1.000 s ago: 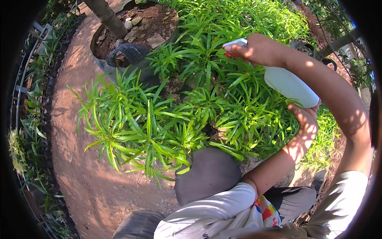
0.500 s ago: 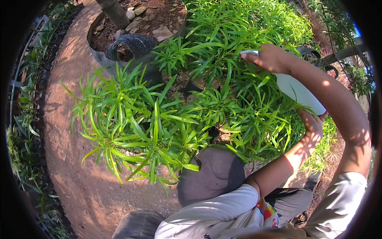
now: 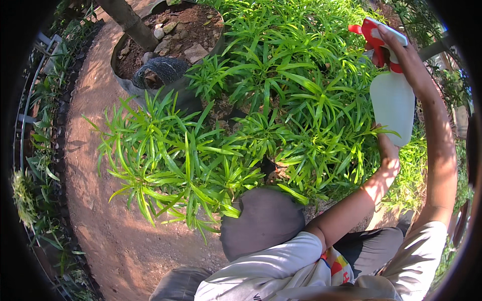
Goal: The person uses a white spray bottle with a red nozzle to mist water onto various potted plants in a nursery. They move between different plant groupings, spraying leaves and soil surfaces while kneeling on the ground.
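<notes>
The right hand (image 3: 401, 55) grips the red trigger of a white spray bottle (image 3: 392, 105) at far right. Just below it, the left hand (image 3: 387, 153) touches the leafy green plant (image 3: 281, 110); its grip cannot be told.

Hard sunlight floods the leafy plants (image 3: 241, 130), glaring off the white spray bottle (image 3: 392, 108); dappled shadows streak the dirt path (image 3: 100, 210). Fisheye bending curves the edges into a black rim.

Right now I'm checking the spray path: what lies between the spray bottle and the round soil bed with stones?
In the head view, dense green leafy plants fill the stretch between the spray bottle and the soil bed.
</notes>
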### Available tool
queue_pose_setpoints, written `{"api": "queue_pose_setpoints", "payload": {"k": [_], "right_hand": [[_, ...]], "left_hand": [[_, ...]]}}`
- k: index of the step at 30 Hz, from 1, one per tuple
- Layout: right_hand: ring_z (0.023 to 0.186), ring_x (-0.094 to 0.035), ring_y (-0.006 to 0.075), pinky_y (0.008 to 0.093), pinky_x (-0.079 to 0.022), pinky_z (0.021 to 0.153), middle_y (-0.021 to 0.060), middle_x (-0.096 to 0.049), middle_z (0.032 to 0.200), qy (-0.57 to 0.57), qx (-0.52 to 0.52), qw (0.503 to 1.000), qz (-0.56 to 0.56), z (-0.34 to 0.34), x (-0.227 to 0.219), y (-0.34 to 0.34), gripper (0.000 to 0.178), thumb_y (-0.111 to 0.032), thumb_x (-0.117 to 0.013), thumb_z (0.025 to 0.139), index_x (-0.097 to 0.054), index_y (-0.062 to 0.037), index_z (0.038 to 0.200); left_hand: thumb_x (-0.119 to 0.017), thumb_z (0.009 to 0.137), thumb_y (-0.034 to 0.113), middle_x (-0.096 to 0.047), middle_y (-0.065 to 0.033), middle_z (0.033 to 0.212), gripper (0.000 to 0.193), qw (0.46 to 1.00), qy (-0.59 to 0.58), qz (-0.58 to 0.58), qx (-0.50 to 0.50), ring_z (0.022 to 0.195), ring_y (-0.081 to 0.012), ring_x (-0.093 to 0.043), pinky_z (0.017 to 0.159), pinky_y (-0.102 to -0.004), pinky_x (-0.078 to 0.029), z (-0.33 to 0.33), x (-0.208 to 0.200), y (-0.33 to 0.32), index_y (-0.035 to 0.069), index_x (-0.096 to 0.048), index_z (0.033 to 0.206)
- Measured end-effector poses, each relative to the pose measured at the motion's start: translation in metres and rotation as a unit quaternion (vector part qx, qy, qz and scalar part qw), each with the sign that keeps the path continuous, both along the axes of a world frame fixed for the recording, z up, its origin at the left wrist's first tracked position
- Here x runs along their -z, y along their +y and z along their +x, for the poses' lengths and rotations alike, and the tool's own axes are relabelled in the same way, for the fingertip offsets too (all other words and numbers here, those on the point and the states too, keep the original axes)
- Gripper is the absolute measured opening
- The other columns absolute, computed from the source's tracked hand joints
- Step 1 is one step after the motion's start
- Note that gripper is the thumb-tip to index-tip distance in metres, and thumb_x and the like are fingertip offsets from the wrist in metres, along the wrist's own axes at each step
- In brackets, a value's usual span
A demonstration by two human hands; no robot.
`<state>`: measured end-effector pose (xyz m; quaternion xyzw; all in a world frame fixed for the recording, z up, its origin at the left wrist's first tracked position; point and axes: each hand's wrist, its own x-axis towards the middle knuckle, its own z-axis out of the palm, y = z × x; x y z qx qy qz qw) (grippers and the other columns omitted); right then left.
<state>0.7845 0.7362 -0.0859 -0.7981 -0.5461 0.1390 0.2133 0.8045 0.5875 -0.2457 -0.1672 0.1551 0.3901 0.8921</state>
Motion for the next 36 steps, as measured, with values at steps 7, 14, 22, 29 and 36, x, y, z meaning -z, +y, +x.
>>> {"api": "queue_pose_setpoints", "payload": {"k": [7, 14, 22, 29, 36], "right_hand": [[0.107, -0.052, 0.0205, 0.0340, -0.040, 0.093, 0.0142, -0.056, 0.122, 0.084, -0.012, 0.964, 0.253, 0.019, -0.043, -0.158, 0.079, -0.063, -0.046, 0.088, -0.042, 0.0003, 0.136], [0.125, -0.047, 0.0282, 0.0413, -0.038, 0.104, 0.0217, -0.046, 0.135, 0.118, -0.011, 0.938, 0.325, 0.009, 0.000, -0.222, 0.110, -0.081, -0.054, 0.068, -0.038, 0.0033, 0.137], [0.130, -0.039, 0.0260, 0.0414, -0.034, 0.107, 0.0133, -0.035, 0.142, 0.183, 0.106, 0.894, 0.395, -0.021, 0.041, -0.245, 0.135, -0.078, -0.071, 0.048, -0.013, -0.0063, 0.147], [0.130, -0.037, 0.0302, 0.0470, -0.038, 0.105, 0.0140, -0.029, 0.144, 0.269, 0.085, 0.864, 0.418, -0.006, 0.098, -0.269, 0.139, -0.033, -0.089, 0.049, 0.006, -0.0168, 0.149], [0.130, -0.039, 0.0285, 0.0441, -0.037, 0.106, 0.0143, -0.030, 0.144, 0.257, 0.054, 0.857, 0.444, 0.005, 0.087, -0.278, 0.132, -0.038, -0.085, 0.056, 0.004, -0.0138, 0.150]], "left_hand": [[-0.036, 0.097, 0.041, -0.051, -0.0121, 0.125, 0.049, 0.878, 0.174, 0.410, 0.176, 0.118, -0.0250, -0.048, 0.095, -0.0355, -0.039, -0.060, -0.011, 0.047, 0.007, -0.039, 0.131], [-0.040, 0.094, 0.046, -0.040, -0.0139, 0.135, 0.061, 0.783, 0.089, 0.581, 0.204, 0.126, -0.0239, -0.039, 0.101, -0.0341, -0.032, -0.086, -0.020, 0.055, 0.004, -0.029, 0.137], [-0.044, 0.090, 0.051, -0.028, -0.0160, 0.146, 0.078, 0.761, -0.045, 0.619, 0.190, 0.135, -0.0227, -0.029, 0.109, -0.0325, -0.025, -0.076, 0.013, 0.035, 0.002, -0.018, 0.144], [-0.043, 0.092, 0.052, -0.025, -0.0189, 0.151, 0.080, 0.759, 0.071, 0.581, 0.284, 0.140, -0.0233, -0.024, 0.114, -0.0327, -0.020, -0.082, -0.024, 0.014, -0.002, -0.018, 0.146], [-0.049, 0.091, 0.056, -0.051, -0.0283, 0.125, 0.077, 0.600, 0.387, 0.699, 0.042, 0.120, -0.0326, -0.051, 0.100, -0.0393, -0.039, -0.112, -0.126, 0.011, -0.006, -0.035, 0.135]]}}
